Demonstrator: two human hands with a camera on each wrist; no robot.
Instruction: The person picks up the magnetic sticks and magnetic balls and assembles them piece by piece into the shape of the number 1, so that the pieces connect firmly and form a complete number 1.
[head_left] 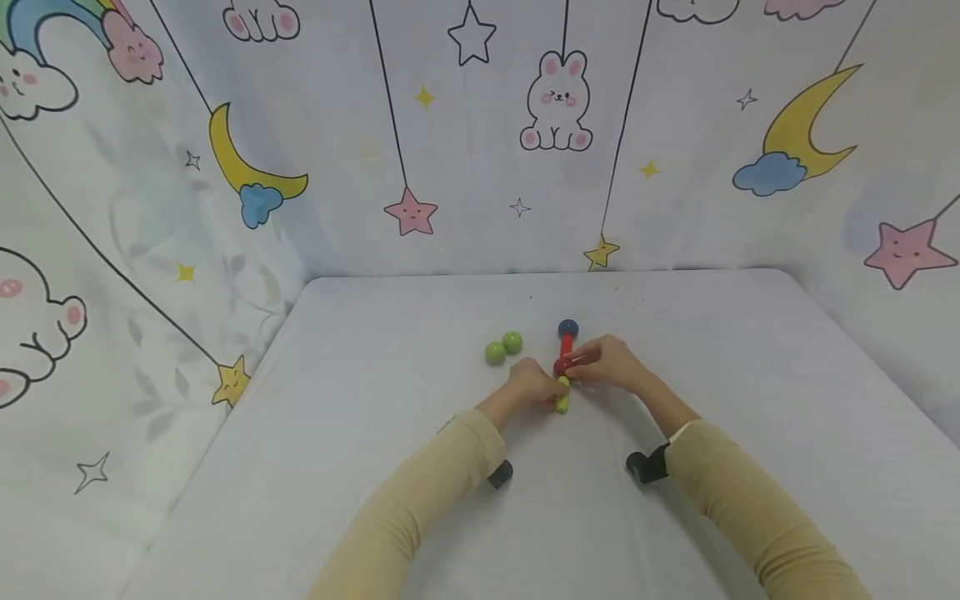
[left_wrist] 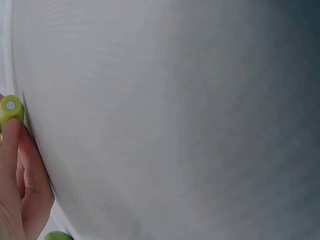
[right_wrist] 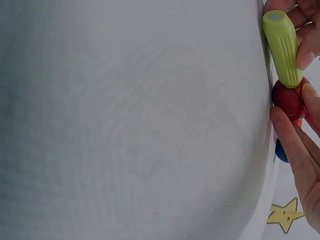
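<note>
My left hand (head_left: pixel 534 383) pinches a yellow-green grooved rod (right_wrist: pixel 283 47) between thumb and fingers; a small silver disc shows in its end in the left wrist view. The rod's far end meets a red ball (right_wrist: pixel 288 101), which my right hand (head_left: pixel 611 364) holds between thumb and fingers. Beyond that ball, a red rod (head_left: pixel 566 344) runs away from me to a dark blue ball (head_left: pixel 567 328). Together these pieces form one line on the white table. Two green balls (head_left: pixel 495 352) lie side by side just left of the line.
The white table (head_left: pixel 300 467) reaches back to a cloth backdrop (head_left: pixel 480 150) printed with stars, moons and rabbits. A black wrist device (head_left: pixel 647 467) sits at the right cuff, and another (head_left: pixel 501 474) shows beneath the left sleeve.
</note>
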